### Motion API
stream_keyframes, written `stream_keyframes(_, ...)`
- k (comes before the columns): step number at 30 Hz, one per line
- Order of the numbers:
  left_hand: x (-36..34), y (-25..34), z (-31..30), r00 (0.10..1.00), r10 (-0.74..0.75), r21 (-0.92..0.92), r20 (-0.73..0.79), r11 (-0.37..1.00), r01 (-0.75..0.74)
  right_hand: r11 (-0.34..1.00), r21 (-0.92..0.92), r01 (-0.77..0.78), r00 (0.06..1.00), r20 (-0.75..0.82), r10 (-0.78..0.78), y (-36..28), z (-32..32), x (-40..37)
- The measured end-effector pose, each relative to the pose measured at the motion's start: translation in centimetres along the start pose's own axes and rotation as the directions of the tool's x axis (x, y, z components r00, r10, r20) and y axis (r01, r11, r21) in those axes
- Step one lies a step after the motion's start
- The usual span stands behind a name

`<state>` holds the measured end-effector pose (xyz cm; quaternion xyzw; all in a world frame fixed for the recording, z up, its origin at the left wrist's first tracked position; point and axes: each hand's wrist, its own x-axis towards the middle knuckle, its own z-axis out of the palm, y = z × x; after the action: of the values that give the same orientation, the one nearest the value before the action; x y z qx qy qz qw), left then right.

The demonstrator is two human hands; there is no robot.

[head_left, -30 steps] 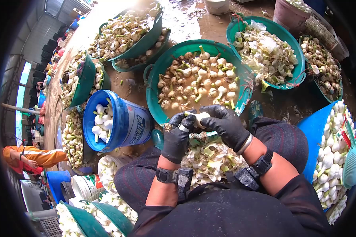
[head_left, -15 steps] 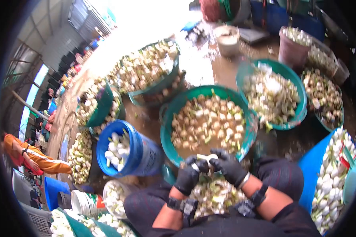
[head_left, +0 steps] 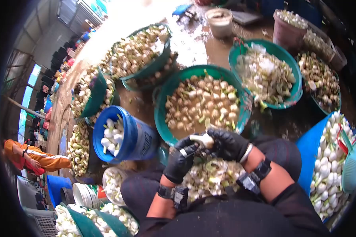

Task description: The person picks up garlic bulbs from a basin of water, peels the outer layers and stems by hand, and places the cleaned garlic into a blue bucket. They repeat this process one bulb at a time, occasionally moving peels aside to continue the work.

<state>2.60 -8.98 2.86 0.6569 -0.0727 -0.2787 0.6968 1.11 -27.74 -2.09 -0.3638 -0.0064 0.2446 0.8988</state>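
Observation:
Both hands wear black gloves and meet above the near rim of a green tub (head_left: 159,118) of brownish bulbs in muddy water. Between them is a white peeled bulb (head_left: 202,140) with a stem. My left hand (head_left: 180,158) has its fingers closed at the bulb's left end, with a pale band round one finger. Fingers of my right hand (head_left: 228,146) wrap round its right end. Peelings (head_left: 213,175) lie in a heap below the hands, between the legs.
A blue bucket (head_left: 140,138) of white bulbs stands left. A green tub of peelings (head_left: 292,89) is at the upper right. White bulbs fill a blue container (head_left: 308,144) at the right. A person in orange trousers (head_left: 51,160) is far left.
Both hands have come slightly higher in view, and the white bulb now shows more fully between them. The tubs and buckets appear shifted up and left as the view tilts.

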Motion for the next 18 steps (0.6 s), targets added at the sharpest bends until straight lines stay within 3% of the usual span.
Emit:
stream_keyframes(1,0.3,-0.4,0.3,0.994,0.085,-0.294,0.065,0.954,-0.063,0.999,0.027,-0.029,0.998,-0.057,0.031,-0.4,0.9,0.0)
stream_keyframes(3,0.0,-1.0,0.7,0.991,0.119,-0.18,-0.066,0.975,-0.129,0.963,0.24,-0.122,0.991,-0.028,0.132,-0.5,1.6,0.1)
stream_keyframes(5,0.3,-1.5,0.0,0.994,0.089,-0.182,-0.065,0.978,-0.099,0.991,0.033,-0.133,0.981,-0.139,0.136,-1.5,2.2,-0.1)
stream_keyframes(7,0.2,-1.0,-0.3,0.993,0.012,-0.014,-0.12,1.0,-0.013,0.993,-0.118,0.018,0.942,-0.33,-0.056,-0.6,2.2,0.8)
stream_keyframes(8,0.1,-0.6,-0.3,0.992,0.048,0.02,-0.12,0.999,-0.045,0.833,-0.511,0.211,0.894,-0.245,-0.376,-0.6,2.6,0.9)
stream_keyframes(9,0.3,-1.2,-0.9,0.991,0.045,0.017,-0.127,0.999,-0.043,0.491,-0.797,0.352,0.787,-0.033,-0.616,-0.9,3.2,0.8)
stream_keyframes(10,0.8,-2.4,-1.9,0.969,0.205,0.205,-0.136,0.963,-0.175,0.017,-0.973,0.231,0.752,0.167,-0.638,-2.1,4.0,0.0)
stream_keyframes(11,1.2,-2.2,-2.2,0.926,0.361,0.389,-0.113,0.873,-0.293,-0.233,-0.914,0.332,0.535,0.386,-0.752,-1.2,4.2,0.2)
stream_keyframes(12,1.3,-2.1,-1.8,0.974,0.112,-0.362,-0.199,0.915,-0.179,-0.233,-0.916,0.325,0.77,0.4,-0.497,-0.7,4.7,-0.1)
stream_keyframes(13,0.8,-1.2,-3.1,0.945,0.326,0.482,-0.035,0.833,-0.27,-0.239,-0.918,0.317,0.914,0.363,-0.183,-0.4,5.3,-0.6)
stream_keyframes(14,1.1,-1.7,-2.9,0.968,0.212,0.068,-0.138,0.977,-0.204,-0.184,-0.96,0.211,0.977,0.2,0.077,0.8,5.4,-0.9)
stream_keyframes(15,1.3,-2.2,-2.6,0.982,0.063,-0.365,-0.179,0.922,-0.126,-0.16,-0.983,0.085,0.941,0.027,0.337,2.0,5.1,-0.9)
stream_keyframes(16,1.1,-2.3,-2.5,0.982,0.06,-0.365,-0.181,0.923,-0.124,-0.122,-0.992,0.02,0.902,-0.035,0.431,2.7,4.2,-0.9)
stream_keyframes(17,1.0,-2.3,-2.4,0.98,0.066,-0.394,-0.186,0.909,-0.136,-0.131,-0.991,-0.034,0.925,-0.081,0.37,3.5,2.8,-1.2)
stream_keyframes(18,0.9,-2.3,-2.4,0.979,0.072,-0.424,-0.19,0.893,-0.148,-0.056,-0.996,-0.068,0.979,-0.077,0.187,2.2,3.1,-1.5)
